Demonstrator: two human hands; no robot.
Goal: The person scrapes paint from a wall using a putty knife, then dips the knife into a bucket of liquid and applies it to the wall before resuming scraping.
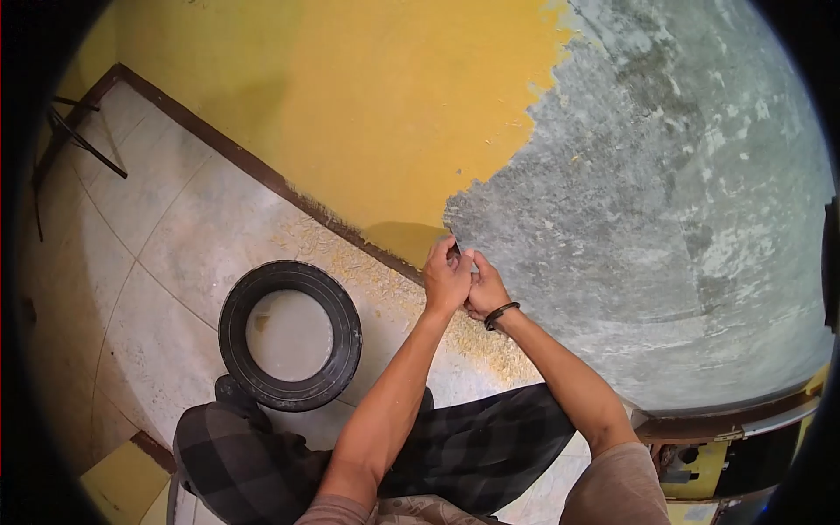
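Observation:
My left hand [447,278] and my right hand [488,287] are close together at the lower wall, fingers closed round a small scraper [454,250]. Only a dark sliver of the scraper shows between the fingers; the rest is hidden. Its end is by the ragged border where yellow paint [376,114] gives way to bare grey wall [612,210]. A black band [500,315] circles my right wrist. Pale yellow paint flakes [490,346] lie on the floor beneath both hands.
A black round bucket [232,337] holding cloudy liquid stands on the tiled floor [175,236], left of my arms. Brown skirting [236,149] runs along the wall's foot. Dark thin legs [92,144] stand at the far left. My knees in checked cloth [490,437] are just below.

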